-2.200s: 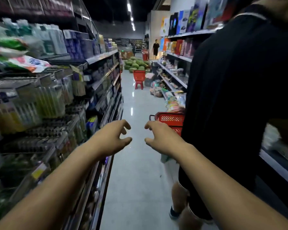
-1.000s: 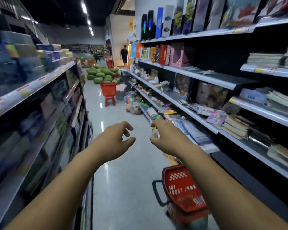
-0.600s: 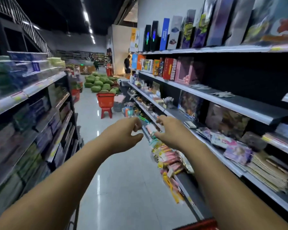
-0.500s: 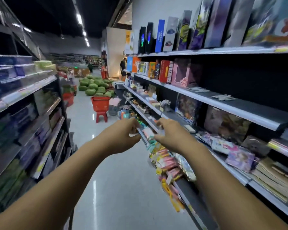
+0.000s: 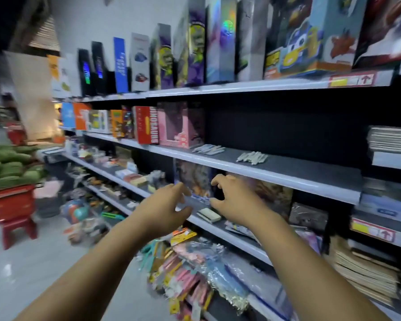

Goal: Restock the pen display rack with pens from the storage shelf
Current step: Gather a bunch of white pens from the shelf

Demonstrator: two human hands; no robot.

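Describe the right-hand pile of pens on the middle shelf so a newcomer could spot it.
Start at the long grey shelf that carries the red dinosaur box and the pink box. Right of those boxes, two small loose heaps lie on it. The right-hand pile of pens is the pale greyish one, alone on bare shelf; the bluish pile lies close by the pink box.

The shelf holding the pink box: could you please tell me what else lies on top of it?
Right of the pink box lie two loose pen clusters; the shelf is dark behind them.
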